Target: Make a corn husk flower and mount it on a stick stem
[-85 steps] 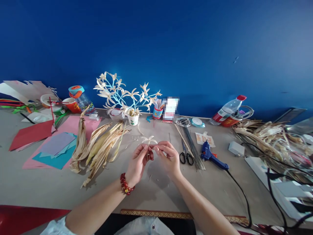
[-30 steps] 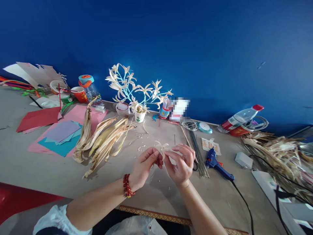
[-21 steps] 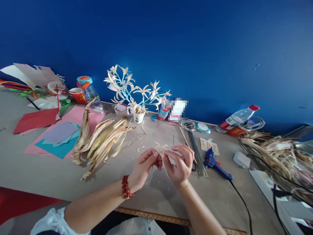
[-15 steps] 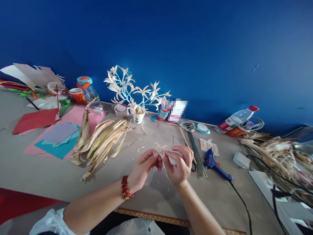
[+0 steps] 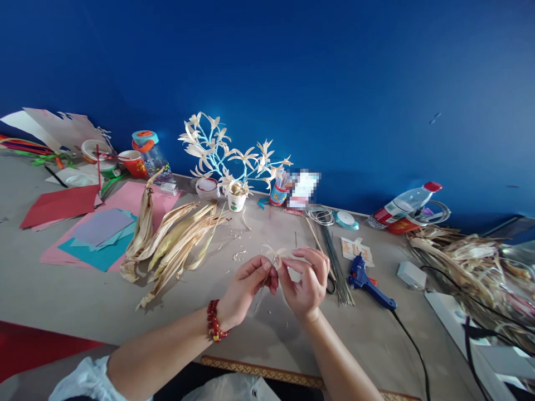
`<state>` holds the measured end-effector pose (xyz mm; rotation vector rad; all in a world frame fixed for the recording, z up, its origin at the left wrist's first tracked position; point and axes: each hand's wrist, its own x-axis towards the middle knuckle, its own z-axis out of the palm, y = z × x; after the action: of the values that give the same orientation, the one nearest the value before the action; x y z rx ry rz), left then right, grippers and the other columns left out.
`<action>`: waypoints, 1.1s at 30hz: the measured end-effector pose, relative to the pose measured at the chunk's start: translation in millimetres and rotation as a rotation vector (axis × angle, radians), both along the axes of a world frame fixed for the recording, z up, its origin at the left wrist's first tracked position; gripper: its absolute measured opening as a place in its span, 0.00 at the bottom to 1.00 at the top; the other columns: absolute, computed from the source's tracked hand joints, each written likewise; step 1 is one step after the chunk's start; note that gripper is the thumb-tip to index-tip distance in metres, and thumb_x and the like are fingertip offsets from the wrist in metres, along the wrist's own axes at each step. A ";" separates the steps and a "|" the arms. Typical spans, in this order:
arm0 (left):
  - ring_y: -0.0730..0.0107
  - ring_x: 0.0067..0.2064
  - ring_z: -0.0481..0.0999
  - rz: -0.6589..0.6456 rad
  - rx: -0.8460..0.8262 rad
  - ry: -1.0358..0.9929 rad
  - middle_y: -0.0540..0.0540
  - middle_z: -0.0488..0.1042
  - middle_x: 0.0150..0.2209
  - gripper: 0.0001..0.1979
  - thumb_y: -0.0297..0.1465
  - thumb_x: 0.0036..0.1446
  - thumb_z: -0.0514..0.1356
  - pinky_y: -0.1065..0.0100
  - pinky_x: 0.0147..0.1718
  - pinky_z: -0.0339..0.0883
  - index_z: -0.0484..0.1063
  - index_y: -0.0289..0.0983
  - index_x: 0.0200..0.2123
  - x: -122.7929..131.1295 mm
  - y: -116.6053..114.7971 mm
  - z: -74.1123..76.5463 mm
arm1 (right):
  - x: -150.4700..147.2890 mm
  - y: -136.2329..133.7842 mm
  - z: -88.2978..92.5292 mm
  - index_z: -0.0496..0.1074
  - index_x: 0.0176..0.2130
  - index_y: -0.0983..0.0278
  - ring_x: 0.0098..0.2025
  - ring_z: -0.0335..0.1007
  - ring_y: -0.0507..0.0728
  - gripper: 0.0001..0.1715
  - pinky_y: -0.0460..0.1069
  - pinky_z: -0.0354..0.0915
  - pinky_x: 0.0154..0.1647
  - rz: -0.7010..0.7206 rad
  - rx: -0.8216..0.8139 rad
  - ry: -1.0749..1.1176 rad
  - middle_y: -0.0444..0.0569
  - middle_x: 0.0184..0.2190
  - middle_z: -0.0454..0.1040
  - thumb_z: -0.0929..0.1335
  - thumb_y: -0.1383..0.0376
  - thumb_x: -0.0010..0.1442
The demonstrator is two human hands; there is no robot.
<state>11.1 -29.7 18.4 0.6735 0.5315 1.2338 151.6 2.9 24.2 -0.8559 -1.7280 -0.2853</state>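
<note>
A small pale corn-husk flower (image 5: 273,253) is held up between my two hands over the table. My left hand (image 5: 251,281), with a red bead bracelet at the wrist, pinches its thin stem below the petals. With thumb and forefinger my right hand (image 5: 307,278) grips a petal at the flower's right side; the other fingers are bent and raised. Beyond the hands stands a white cup (image 5: 237,201) bearing a branching arrangement of similar husk flowers (image 5: 225,153) on light-blue stems. Dried corn husks (image 5: 179,239) lie to the left.
To the right lie thin wires (image 5: 336,267), a blue glue gun (image 5: 370,284) with a black cord, a ribbon roll (image 5: 346,219) and a bottle (image 5: 405,203). More husks (image 5: 468,267) are heaped at the far right. Coloured paper (image 5: 98,236) covers the left; husk scraps (image 5: 239,255) are scattered centrally.
</note>
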 end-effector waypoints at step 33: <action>0.69 0.33 0.71 0.183 0.319 0.351 0.48 0.72 0.28 0.13 0.37 0.65 0.58 0.68 0.37 0.64 0.71 0.37 0.29 -3.7 0.5 -5.4 | 2.2 -4.3 8.4 0.69 0.50 0.62 0.44 0.73 0.63 0.18 0.65 0.69 0.49 0.289 -0.091 0.130 0.55 0.42 0.75 0.69 0.68 0.59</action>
<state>7.5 -29.2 13.0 1.1446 0.7043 1.3960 153.9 -1.4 32.6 -0.6628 -1.7254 0.0420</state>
